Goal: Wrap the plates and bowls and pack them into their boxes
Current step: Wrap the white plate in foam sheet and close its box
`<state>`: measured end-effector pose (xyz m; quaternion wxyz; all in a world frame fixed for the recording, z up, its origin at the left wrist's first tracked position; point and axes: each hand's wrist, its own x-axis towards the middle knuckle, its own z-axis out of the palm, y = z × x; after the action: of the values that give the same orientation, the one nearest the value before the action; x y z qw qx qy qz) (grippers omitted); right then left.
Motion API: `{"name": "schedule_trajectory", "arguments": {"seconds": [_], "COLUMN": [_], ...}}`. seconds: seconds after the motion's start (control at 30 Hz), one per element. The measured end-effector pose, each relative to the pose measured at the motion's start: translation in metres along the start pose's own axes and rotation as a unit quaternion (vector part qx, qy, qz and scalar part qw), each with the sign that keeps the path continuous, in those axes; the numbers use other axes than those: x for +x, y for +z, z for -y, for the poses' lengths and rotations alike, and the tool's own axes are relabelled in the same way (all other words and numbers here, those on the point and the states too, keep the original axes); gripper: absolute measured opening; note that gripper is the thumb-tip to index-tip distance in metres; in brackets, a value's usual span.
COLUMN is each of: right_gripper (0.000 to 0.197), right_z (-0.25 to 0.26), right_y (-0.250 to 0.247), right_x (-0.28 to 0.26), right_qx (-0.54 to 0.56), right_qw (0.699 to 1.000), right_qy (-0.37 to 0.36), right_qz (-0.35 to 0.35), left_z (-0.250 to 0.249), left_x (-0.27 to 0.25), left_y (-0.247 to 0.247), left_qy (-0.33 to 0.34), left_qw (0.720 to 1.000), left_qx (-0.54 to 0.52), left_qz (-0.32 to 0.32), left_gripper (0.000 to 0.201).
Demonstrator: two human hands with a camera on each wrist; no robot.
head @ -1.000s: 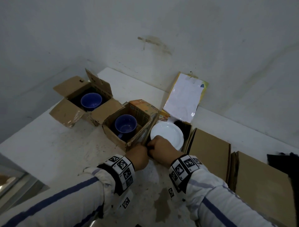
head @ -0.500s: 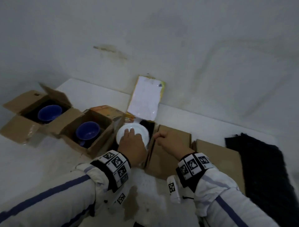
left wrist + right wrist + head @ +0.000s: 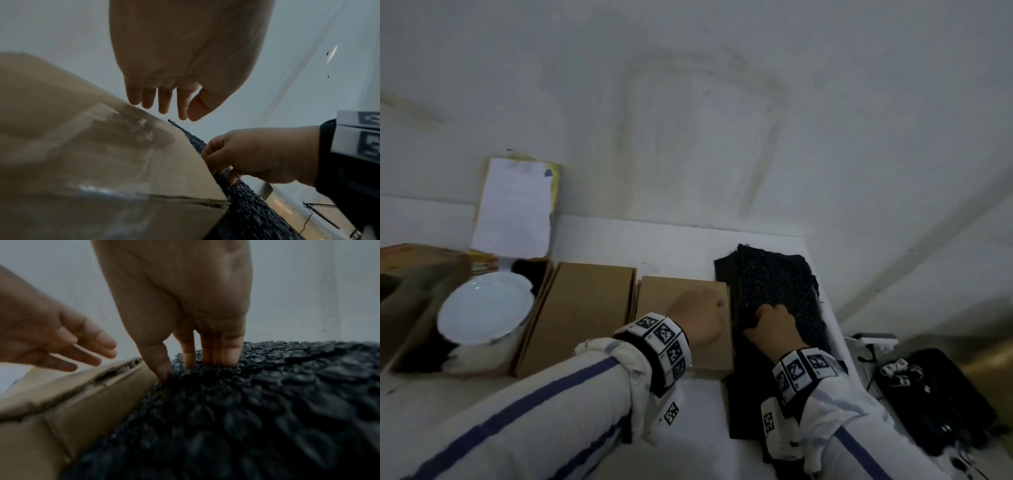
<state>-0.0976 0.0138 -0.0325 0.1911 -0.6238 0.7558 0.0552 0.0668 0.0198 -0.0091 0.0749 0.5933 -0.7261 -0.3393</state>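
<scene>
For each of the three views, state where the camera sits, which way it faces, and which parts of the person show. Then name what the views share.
Head: worn on the head, looking down at the white plate, both sleeves and both hands.
Left wrist: looks along the left hand over a closed box.
Right wrist: looks along the right hand, fingers pressed into the black wrap.
Shared: every view shows both hands, the box and the wrap.

I saw a stained white wall filling the upper frame, a white tabletop below it, dim light throughout, and blurred floor at right.
</scene>
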Motion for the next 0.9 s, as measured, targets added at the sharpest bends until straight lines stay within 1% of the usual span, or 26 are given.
{"name": "schedule_trajectory", "arguments": {"seconds": [0.03, 0.07, 0.17, 0.2, 0.27, 0.33, 0.4, 0.47, 0.5, 0.57, 0.6, 0.63, 0.67, 0.7, 0.73, 0.77, 0.8, 0.83, 0.87, 0.9], "right_gripper": [0.048, 0.044, 0.025, 0.023, 0.025, 0.025, 0.019, 0.016, 0.018, 0.018, 0.015, 0.011, 0.008, 0.004, 0.013, 0.030, 0.049, 0.064, 0.071, 0.070], "right_z": [-0.004, -0.007, -0.014, -0.016, -0.019, -0.021, -0.020, -0.011, -0.002, 0.017, 0.027, 0.037, 0.046, 0.056, 0.065, 0.075, 0.087, 0.100, 0.116, 0.133], "right_y": [0.005, 0.009, 0.014, 0.012, 0.003, -0.011, -0.026, -0.041, -0.049, -0.059, -0.062, -0.064, -0.064, -0.063, -0.062, -0.059, -0.059, -0.057, -0.055, -0.051], "right_x": [0.002, 0.004, 0.010, 0.012, 0.015, 0.016, 0.013, 0.004, -0.003, -0.017, -0.022, -0.027, -0.030, -0.031, -0.030, -0.028, -0.028, -0.029, -0.032, -0.037], "right_qx": [-0.009, -0.011, -0.002, 0.004, 0.033, 0.101, 0.192, 0.284, 0.321, 0.371, 0.384, 0.398, 0.414, 0.432, 0.437, 0.414, 0.361, 0.304, 0.260, 0.232], "right_qw": [1.000, 1.000, 0.998, 0.997, 0.997, 0.994, 0.979, 0.954, 0.940, 0.915, 0.904, 0.893, 0.883, 0.872, 0.869, 0.877, 0.894, 0.905, 0.905, 0.901], "right_qy": [-0.011, -0.023, -0.057, -0.062, -0.057, -0.043, -0.048, -0.079, -0.105, -0.159, -0.180, -0.197, -0.204, -0.208, -0.212, -0.226, -0.248, -0.276, -0.304, -0.322], "right_qz": [0.003, -0.005, -0.038, -0.039, -0.030, -0.021, -0.038, -0.053, -0.043, 0.016, 0.047, 0.070, 0.085, 0.095, 0.097, 0.092, 0.092, 0.111, 0.144, 0.177], "left_z": [-0.004, -0.007, -0.010, -0.010, -0.009, -0.010, -0.011, -0.016, -0.019, -0.022, -0.021, -0.016, -0.009, 0.001, 0.012, 0.024, 0.034, 0.047, 0.059, 0.071], "left_x": [0.005, 0.009, 0.015, 0.015, 0.016, 0.017, 0.018, 0.013, 0.009, 0.001, -0.005, -0.009, -0.012, -0.015, -0.020, -0.027, -0.036, -0.043, -0.052, -0.062], "left_y": [0.008, 0.015, 0.029, 0.031, 0.031, 0.026, 0.018, 0.010, 0.005, -0.006, -0.014, -0.020, -0.026, -0.032, -0.038, -0.043, -0.049, -0.054, -0.061, -0.068], "left_qy": [0.000, -0.006, -0.011, -0.011, -0.013, -0.004, 0.012, 0.014, 0.006, -0.032, -0.052, -0.065, -0.077, -0.086, -0.087, -0.084, -0.074, -0.065, -0.049, -0.035], "left_qw": [1.000, 1.000, 0.997, 0.996, 0.994, 0.993, 0.994, 0.986, 0.975, 0.938, 0.919, 0.904, 0.901, 0.904, 0.908, 0.905, 0.894, 0.878, 0.867, 0.862], "left_qx": [0.013, 0.023, 0.041, 0.041, 0.032, 0.010, -0.052, -0.153, -0.214, -0.343, -0.389, -0.421, -0.425, -0.413, -0.400, -0.404, -0.431, -0.464, -0.486, -0.497], "left_qz": [-0.008, -0.015, -0.059, -0.076, -0.104, -0.115, -0.100, -0.066, -0.052, -0.027, -0.020, -0.029, -0.047, -0.071, -0.090, -0.100, -0.100, -0.100, -0.099, -0.098], "left_gripper": [0.034, 0.034, 0.035, 0.034, 0.031, 0.029, 0.027, 0.031, 0.038, 0.049, 0.048, 0.040, 0.029, 0.019, 0.019, 0.026, 0.033, 0.035, 0.033, 0.029]}}
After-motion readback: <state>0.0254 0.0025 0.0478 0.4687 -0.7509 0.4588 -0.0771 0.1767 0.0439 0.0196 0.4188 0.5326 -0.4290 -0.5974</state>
